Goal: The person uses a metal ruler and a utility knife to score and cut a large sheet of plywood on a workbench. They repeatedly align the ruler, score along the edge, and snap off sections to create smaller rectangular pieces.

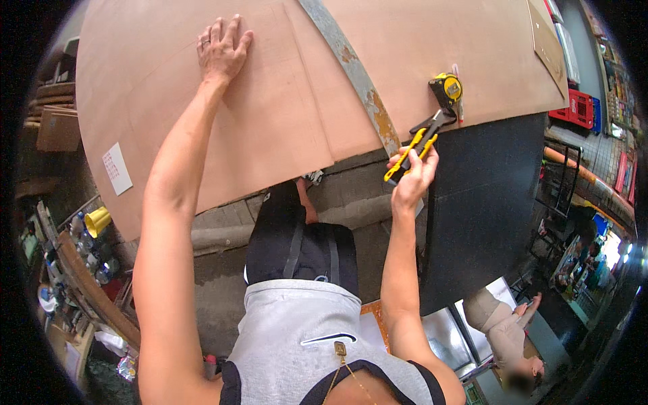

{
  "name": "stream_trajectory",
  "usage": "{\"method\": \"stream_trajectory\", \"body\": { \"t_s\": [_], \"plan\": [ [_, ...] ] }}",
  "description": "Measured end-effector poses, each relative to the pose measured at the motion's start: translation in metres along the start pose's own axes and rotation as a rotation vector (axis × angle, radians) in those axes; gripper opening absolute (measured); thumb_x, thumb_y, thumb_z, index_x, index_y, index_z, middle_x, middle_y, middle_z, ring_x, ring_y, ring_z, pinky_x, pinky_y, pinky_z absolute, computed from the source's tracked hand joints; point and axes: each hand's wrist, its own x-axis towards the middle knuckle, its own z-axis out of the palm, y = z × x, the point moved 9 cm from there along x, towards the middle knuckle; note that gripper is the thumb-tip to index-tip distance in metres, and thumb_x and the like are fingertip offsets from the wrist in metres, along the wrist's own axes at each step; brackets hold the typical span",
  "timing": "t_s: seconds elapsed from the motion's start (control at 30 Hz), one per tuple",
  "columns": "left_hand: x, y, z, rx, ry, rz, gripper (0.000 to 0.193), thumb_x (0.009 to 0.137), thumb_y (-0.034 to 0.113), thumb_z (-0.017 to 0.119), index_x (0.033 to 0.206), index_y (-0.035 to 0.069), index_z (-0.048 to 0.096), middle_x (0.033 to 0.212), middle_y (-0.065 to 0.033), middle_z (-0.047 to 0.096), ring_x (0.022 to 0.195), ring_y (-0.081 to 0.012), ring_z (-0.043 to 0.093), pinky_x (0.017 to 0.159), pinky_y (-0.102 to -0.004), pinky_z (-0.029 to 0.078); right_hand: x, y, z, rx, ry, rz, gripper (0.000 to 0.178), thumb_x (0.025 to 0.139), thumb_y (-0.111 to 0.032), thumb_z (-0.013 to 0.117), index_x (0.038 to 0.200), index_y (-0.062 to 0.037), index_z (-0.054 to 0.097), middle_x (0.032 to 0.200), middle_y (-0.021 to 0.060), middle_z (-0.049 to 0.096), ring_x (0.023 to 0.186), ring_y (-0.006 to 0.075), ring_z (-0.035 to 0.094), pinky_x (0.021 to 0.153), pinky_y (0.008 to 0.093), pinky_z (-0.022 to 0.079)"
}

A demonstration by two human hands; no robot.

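My left hand (224, 52) lies with fingers spread on a brown sheet of board (256, 128), a ring on one finger. In my right hand (415, 179) is a yellow-and-black utility knife (420, 150), held just off the board's near edge, its tip pointing away from me. Just beyond that tip sits a yellow-and-black tape measure (445, 89), beside a thin pen-like stick (460, 108). A long worn metal straightedge (358, 71) crosses the board between my hands. Its near end reaches close to my right fingers.
A white paper label (117, 169) is at the board's left. A black panel (479, 209) stands below the right edge. Farther right are a red crate (577, 109) and a person (509, 337). A yellow cup (98, 221) and bottles crowd the left side.
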Motion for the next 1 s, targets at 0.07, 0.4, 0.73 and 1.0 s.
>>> {"method": "stream_trajectory", "body": {
  "t_s": [0.07,0.4,0.73,1.0],
  "plan": [
    [-0.003,0.003,0.001,-0.007,-0.039,-0.047,0.057,0.093,0.060,0.039,0.142,0.031,0.045,0.148,-0.0088,0.040,0.139,-0.0296,0.031,0.116,-0.0480,0.020,0.002,-0.001,0.041,0.080,-0.088,0.055,0.025,0.101,-0.016,0.047,0.123,-0.0074,0.039,0.079,0.0041,0.052,0.057,0.0107,0.052,0.051,0.0259,0.048],
    [-0.004,0.007,-0.016,-0.068,0.025,-0.058,0.053,0.091,0.057,0.051,0.136,0.030,0.052,0.140,-0.0073,0.047,0.133,-0.0280,0.039,0.113,-0.0493,0.025,0.044,-0.007,0.220,-0.311,-0.519,-0.030,0.037,0.095,-0.009,0.050,0.128,0.0021,0.040,0.082,0.0097,0.060,0.058,0.0157,0.064,0.052,0.0302,0.054],
    [-0.004,0.006,-0.023,-0.097,0.014,-0.103,0.055,0.087,0.055,0.056,0.135,0.030,0.052,0.141,-0.0066,0.045,0.133,-0.0279,0.038,0.112,-0.0503,0.026,0.069,-0.020,0.328,-0.686,-0.704,-0.285,0.037,0.087,-0.009,0.046,0.121,0.0043,0.039,0.076,0.0305,0.062,0.076,0.0477,0.063,0.072,0.0531,0.051],
    [-0.006,0.005,-0.021,-0.128,0.029,-0.104,0.055,0.086,0.056,0.057,0.135,0.031,0.051,0.140,-0.0057,0.045,0.132,-0.0275,0.038,0.112,-0.0507,0.026,0.068,-0.019,0.362,-1.028,-0.692,-0.436,0.029,0.092,-0.014,0.052,0.113,0.0056,0.045,0.082,0.0341,0.063,0.085,0.0512,0.063,0.076,0.0566,0.051]
  ]
}}
